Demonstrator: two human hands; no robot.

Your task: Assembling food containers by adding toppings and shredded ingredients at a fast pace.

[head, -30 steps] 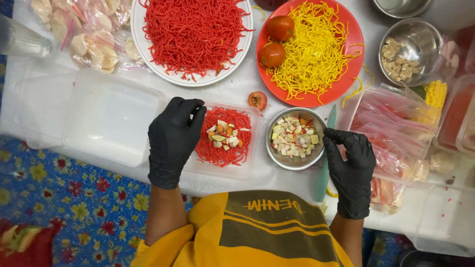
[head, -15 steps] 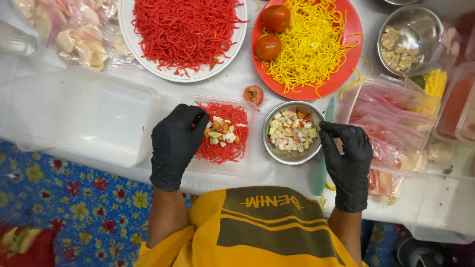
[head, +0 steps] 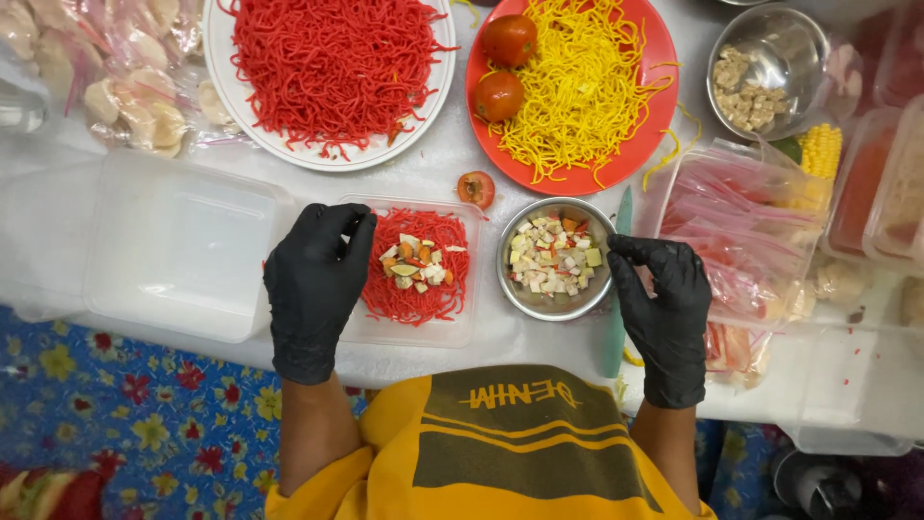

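A clear tub (head: 423, 332) of red noodles topped with chopped bits is sitting on the white table (head: 452, 173), right in front of the person. The left hand (head: 313, 289), in a black glove, is resting against the tub's left edge, fingers pressed together and curled over the rim, gripping nothing that shows. Just right of the tub a steel bowl (head: 556, 258) of diced mix is standing, and the gloved right hand (head: 662, 313) is lying beside it, fingertips bunched near the bowl's right rim; whether they are pinching anything cannot be told. A green knife (head: 617, 318) is lying between that hand and the bowl. A small tomato (head: 475, 189) is sitting just beyond the tub. Farther out, a white plate (head: 332, 159) is carrying red noodles and a red plate (head: 654, 58) is carrying yellow noodles with two tomatoes. An empty clear box (head: 183, 255) is standing left of the tub, and plastic bags (head: 746, 226) are lying to the right.
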